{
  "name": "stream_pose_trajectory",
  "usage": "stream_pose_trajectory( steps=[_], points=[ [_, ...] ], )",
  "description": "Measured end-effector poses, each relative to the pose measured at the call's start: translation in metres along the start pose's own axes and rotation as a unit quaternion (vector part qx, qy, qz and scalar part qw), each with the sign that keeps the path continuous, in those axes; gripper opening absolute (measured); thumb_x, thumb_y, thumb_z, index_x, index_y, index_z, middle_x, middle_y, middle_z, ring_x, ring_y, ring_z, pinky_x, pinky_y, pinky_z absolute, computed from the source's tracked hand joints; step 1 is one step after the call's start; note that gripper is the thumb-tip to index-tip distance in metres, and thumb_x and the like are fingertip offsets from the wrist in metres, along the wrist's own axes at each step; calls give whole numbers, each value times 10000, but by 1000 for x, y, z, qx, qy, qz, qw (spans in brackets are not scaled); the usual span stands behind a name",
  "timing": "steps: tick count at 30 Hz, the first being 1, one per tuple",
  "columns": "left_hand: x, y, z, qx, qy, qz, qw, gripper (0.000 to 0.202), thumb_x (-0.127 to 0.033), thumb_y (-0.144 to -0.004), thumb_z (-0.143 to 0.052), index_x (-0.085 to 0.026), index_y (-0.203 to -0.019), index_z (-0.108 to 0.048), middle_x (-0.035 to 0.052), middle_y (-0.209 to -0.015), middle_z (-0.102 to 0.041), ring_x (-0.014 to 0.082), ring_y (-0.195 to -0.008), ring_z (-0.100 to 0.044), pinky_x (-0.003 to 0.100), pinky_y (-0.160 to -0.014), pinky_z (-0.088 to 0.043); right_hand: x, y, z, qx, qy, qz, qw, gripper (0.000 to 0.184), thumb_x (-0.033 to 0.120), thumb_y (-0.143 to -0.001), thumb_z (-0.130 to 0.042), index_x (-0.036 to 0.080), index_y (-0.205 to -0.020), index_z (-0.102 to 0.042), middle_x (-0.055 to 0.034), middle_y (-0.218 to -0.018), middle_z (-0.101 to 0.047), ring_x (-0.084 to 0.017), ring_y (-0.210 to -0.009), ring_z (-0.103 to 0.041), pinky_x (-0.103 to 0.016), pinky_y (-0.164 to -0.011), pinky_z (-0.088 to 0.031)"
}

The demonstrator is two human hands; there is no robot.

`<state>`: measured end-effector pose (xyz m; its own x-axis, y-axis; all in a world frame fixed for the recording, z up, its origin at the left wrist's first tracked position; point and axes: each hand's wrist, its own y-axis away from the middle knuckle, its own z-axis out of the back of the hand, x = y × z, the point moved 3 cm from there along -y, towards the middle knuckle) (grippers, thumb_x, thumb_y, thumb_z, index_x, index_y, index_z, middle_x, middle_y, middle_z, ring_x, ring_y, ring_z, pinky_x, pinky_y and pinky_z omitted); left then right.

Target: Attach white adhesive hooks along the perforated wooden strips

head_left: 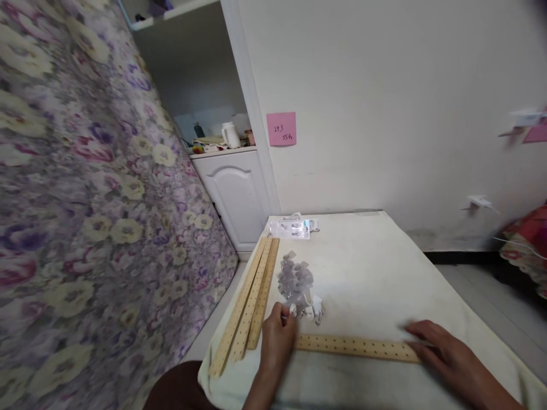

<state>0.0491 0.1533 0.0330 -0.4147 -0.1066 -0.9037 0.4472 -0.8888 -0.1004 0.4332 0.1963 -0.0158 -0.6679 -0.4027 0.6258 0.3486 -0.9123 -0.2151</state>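
A tan wooden strip with rows of small holes (354,346) lies crosswise near the front of the table. My left hand (277,336) is at its left end, closed in a pinch. A small white piece (293,309) shows at the fingertips; whether they hold it is unclear. My right hand (447,356) is at the strip's right end, thumb and fingers on either side of it, smeared by motion. Beyond the left hand lie a pile of small grey, clear-looking packets (294,282) and some crumpled white pieces (317,306).
Several more perforated wooden strips (252,307) lie lengthwise along the table's left side. Clear flat packages (289,229) rest at the far edge of the cloth-covered table (367,273). A flowered curtain (94,199) hangs at left, beside a white cabinet (235,193).
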Motion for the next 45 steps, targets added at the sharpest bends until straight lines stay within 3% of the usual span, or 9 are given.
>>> stream_pose_trajectory(
  steps=[4,8,16,20,24,27,32,36,45],
  points=[
    [8,4,0,41,93,43,994,224,-371,-703,-589,-214,-636,-443,-60,-475,-516,103,-458,-456,210,-493,-317,18,-4,0,12,-60,-25,998,328,433,-858,-493,249,-1092,-627,-69,-1063,-669,-217,-941,-631,-320,-827,-521],
    [9,17,-2,88,180,85,976,268,-433,-696,-593,-212,-679,-442,-35,-449,-567,98,-394,-454,204,-442,-330,56,-10,-12,19,-136,-60,989,313,456,-847,-509,240,-1027,-649,-56,-1034,-689,-223,-974,-622,-292,-826,-504],
    [1,38,7,115,255,112,954,316,-434,-667,-678,-191,-726,-486,-37,-505,-596,100,-446,-540,183,-443,-374,179,-31,-81,68,-307,-59,947,233,396,-797,-581,184,-857,-653,-16,-704,-666,-164,-649,-595,-253,-602,-470],
    [1,47,17,101,300,121,941,382,-435,-644,-721,-172,-864,-552,-32,-602,-618,126,-543,-609,205,-507,-433,216,-29,-118,87,-401,-61,910,209,381,-785,-591,179,-832,-619,-5,-699,-658,-125,-572,-574,-226,-535,-445],
    [7,53,26,70,298,81,949,390,-400,-673,-713,-153,-955,-603,-18,-634,-633,120,-588,-599,215,-575,-452,228,-19,-152,87,-472,-113,870,256,408,-732,-636,187,-824,-544,28,-641,-607,-116,-504,-573,-213,-471,-415],
    [13,54,29,69,270,62,958,355,-381,-681,-704,-155,-945,-632,30,-743,-689,151,-689,-629,235,-648,-478,231,-17,-162,24,-461,-118,879,262,288,-672,-680,196,-855,-517,25,-673,-612,-133,-570,-593,-238,-534,-453],
    [18,54,36,75,229,51,969,365,-380,-665,-709,-175,-963,-666,49,-835,-714,192,-792,-651,263,-723,-499,240,-17,-153,-31,-351,-86,932,152,235,-748,-596,201,-885,-540,11,-686,-625,-138,-602,-585,-247,-578,-445],
    [18,58,42,109,220,56,968,362,-396,-639,-727,-168,-918,-691,27,-723,-693,169,-682,-629,249,-648,-496,247,-21,-142,-42,-302,-78,949,143,319,-797,-572,196,-866,-548,30,-640,-583,-124,-574,-528,-234,-558,-395],
    [47,67,39,153,255,117,947,443,-451,-589,-750,-150,-908,-686,6,-629,-645,131,-577,-572,224,-564,-451,238,-27,-147,-61,-375,-134,915,295,474,-824,-509,195,-728,-489,65,-550,-459,-90,-482,-433,-207,-469,-343]
  ],
)
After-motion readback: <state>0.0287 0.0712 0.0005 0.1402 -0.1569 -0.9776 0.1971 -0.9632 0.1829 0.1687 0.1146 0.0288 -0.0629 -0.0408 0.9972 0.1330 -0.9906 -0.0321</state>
